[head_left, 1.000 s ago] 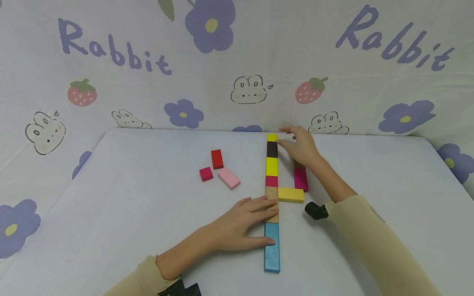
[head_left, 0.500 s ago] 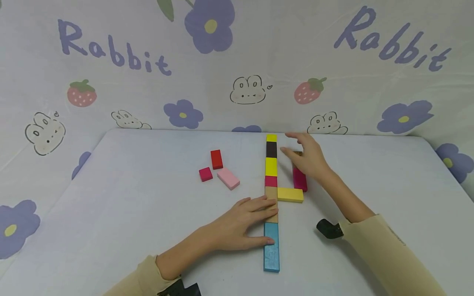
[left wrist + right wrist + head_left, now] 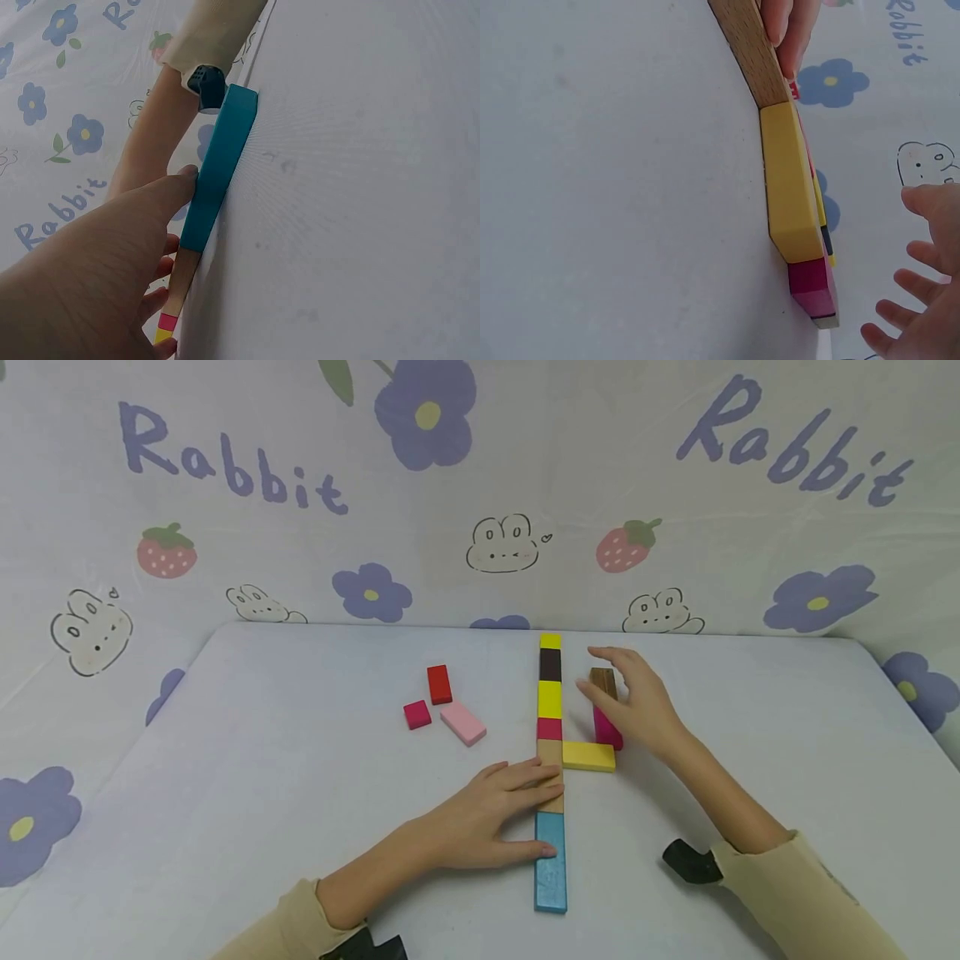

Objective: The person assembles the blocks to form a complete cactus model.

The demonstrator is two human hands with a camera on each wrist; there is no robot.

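Note:
My left hand (image 3: 487, 822) lies with extended fingers across a tan wooden block (image 3: 550, 752), its thumb on a blue block (image 3: 551, 885). Both belong to a straight row that continues away through a crimson block (image 3: 550, 728), a yellow block (image 3: 550, 699), a black block (image 3: 551, 665) and a small yellow block (image 3: 551, 641). To the right of the row my right hand (image 3: 637, 702) hovers with spread fingers, holding nothing. Under it are a brown block (image 3: 603, 679) and a partly covered magenta block (image 3: 607, 737). A pale yellow block (image 3: 588, 756) joins the row's right side.
Left of the row lie a red block (image 3: 439, 684), a pink block (image 3: 463, 723) and a small crimson cube (image 3: 417, 714). The white table (image 3: 262, 735) meets a printed cloth backdrop (image 3: 300, 543) just beyond the row's far end.
My right hand has drawn away from the row's far end, moving right and nearer to me, which uncovers the brown block. My left hand and the blocks have stayed put.

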